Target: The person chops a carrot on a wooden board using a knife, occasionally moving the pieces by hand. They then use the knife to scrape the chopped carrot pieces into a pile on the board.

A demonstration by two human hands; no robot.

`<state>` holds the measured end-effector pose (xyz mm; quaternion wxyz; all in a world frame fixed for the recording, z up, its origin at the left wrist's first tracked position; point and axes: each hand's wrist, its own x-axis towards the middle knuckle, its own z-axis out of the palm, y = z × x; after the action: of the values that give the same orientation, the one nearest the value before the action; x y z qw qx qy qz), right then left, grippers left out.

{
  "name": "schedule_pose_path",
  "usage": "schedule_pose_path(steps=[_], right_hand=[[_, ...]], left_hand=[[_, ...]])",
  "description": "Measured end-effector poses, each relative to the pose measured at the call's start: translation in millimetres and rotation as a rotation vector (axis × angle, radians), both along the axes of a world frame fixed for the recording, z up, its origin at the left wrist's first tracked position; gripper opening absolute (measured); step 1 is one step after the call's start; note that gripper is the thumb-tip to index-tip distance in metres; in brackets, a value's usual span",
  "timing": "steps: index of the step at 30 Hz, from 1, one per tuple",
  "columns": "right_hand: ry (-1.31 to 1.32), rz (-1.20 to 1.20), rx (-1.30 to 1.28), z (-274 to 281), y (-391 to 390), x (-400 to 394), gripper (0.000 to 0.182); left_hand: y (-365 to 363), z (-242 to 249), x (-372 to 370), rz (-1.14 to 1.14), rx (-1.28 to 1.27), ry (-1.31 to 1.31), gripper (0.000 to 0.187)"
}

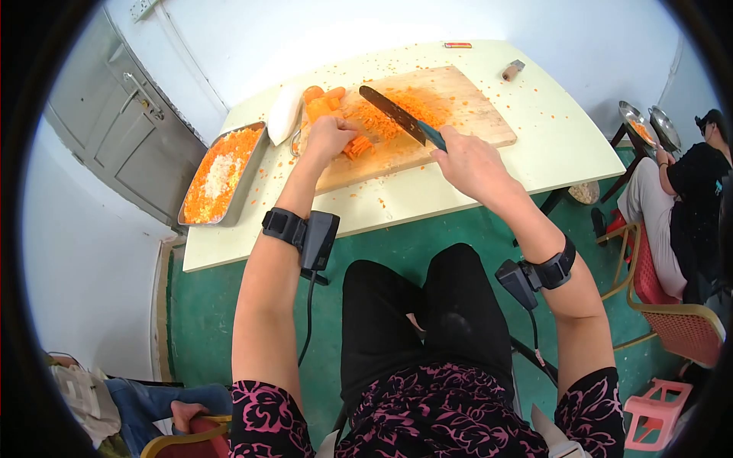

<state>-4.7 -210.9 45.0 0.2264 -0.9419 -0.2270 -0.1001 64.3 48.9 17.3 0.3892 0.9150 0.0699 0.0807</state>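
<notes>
My right hand [467, 162] is closed round the dark green handle of a knife [393, 114], whose blade, flecked with orange, points up and left over the wooden cutting board [489, 126]. My left hand [332, 137] has its fingers drawn together at carrot sticks [357, 146] on the board's left part. Behind that hand lie larger carrot pieces [322, 107]. Chopped carrot [382, 120] is spread over the board under and around the blade. A long white radish [285, 114] rests left of the board.
A metal tray [249, 172] of chopped orange and white food stands at the table's left end. A peeler-like tool [512, 70] and a red packet [458, 46] lie at the back. One person [687, 183] sits right, another [164, 401] lower left. A pink stool [657, 414] stands lower right.
</notes>
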Motion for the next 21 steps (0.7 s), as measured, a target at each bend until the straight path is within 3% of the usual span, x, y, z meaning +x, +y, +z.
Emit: schedule_pose_path(steps=[6,9,15,16,19,21], right_hand=[[0.007,-0.010,-0.003,-1,1,0,0.023],[-0.002,-0.004,0.005,-2,1,-1,0.022],[-0.024,-0.011,0.036,7,2,-4,0.020],[-0.026,-0.004,0.050,10,2,-7,0.020],[-0.070,0.038,0.077,16,7,-19,0.025],[-0.086,0.075,0.064,14,10,-26,0.031]], left_hand=[[11,-10,-6,-0.107,0.038,-0.126,0.013],[13,-14,-14,-0.128,-0.113,-0.216,0.019],[-6,-7,-42,-0.032,-0.029,-0.280,0.026],[-5,-16,-40,-0.064,-0.116,-0.330,0.030],[-13,-9,-53,-0.016,0.109,-0.232,0.033],[-16,-13,-54,0.003,0.121,-0.282,0.031]])
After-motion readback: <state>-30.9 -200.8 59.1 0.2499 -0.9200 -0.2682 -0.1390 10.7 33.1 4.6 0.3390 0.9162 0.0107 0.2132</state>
